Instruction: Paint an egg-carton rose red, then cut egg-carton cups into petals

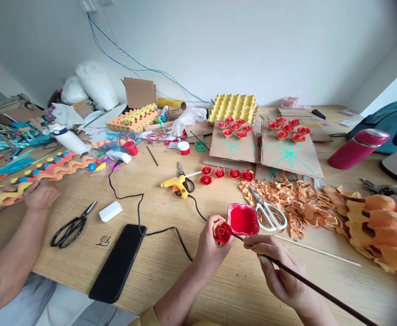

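In my left hand (pixel 212 249) is a rose (pixel 222 232) cut from egg carton, its petals mostly red with some orange showing. My right hand (pixel 279 267) grips a long dark-handled paintbrush (pixel 296 274), its tip at the rose's right edge. Just behind the rose sits a small scalloped dish (pixel 243 220) of red paint. White-handled scissors (pixel 269 212) lie to the right of the dish, by a heap of orange carton scraps (pixel 307 203). Several finished-looking red roses (pixel 219 173) stand on the table beyond my hands.
A yellow glue gun (pixel 176 183) with a black cord rests mid-table. Black scissors (pixel 74 226) and a phone (pixel 118 262) lie left. Cardboard sheets (pixel 289 156) hold more roses. A pink bottle (pixel 357 148) and orange egg cartons (pixel 385 226) are right. A co-worker's hands (pixel 40 194) hold carton at far left.
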`<state>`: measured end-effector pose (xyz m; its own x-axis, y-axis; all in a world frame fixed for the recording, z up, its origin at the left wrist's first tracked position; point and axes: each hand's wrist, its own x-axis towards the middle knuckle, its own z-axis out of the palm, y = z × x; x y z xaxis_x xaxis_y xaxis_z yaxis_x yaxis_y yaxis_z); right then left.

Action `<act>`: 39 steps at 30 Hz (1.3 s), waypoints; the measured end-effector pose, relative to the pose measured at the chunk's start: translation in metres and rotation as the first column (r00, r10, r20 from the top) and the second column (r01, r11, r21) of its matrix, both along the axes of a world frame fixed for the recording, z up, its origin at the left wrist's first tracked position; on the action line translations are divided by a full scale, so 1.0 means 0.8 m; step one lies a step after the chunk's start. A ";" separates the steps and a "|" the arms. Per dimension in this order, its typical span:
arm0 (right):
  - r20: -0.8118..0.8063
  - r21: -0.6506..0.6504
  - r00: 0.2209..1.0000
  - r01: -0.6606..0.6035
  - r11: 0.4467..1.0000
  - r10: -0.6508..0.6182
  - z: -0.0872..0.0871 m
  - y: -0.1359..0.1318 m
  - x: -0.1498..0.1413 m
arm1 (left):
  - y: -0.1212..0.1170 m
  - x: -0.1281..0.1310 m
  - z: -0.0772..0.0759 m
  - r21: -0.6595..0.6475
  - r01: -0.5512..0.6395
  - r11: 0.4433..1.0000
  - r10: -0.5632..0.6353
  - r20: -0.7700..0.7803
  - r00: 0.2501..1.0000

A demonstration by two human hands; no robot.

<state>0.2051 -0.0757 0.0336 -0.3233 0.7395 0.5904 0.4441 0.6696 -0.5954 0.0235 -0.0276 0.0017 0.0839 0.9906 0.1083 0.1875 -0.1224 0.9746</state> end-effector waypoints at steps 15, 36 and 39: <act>0.052 0.019 0.996 -0.069 0.997 0.068 0.000 0.000 0.000 | -0.001 -0.001 0.001 0.018 0.004 1.000 -0.004 -0.030 1.000; -0.127 0.022 0.992 -0.017 1.000 0.019 -0.011 -0.004 -0.004 | 0.006 -0.002 -0.012 -0.174 0.045 0.984 0.010 0.305 0.952; -0.094 0.029 0.994 -0.052 0.998 0.054 -0.013 -0.006 -0.003 | 0.005 -0.002 -0.004 -0.236 0.076 0.969 0.028 0.409 0.912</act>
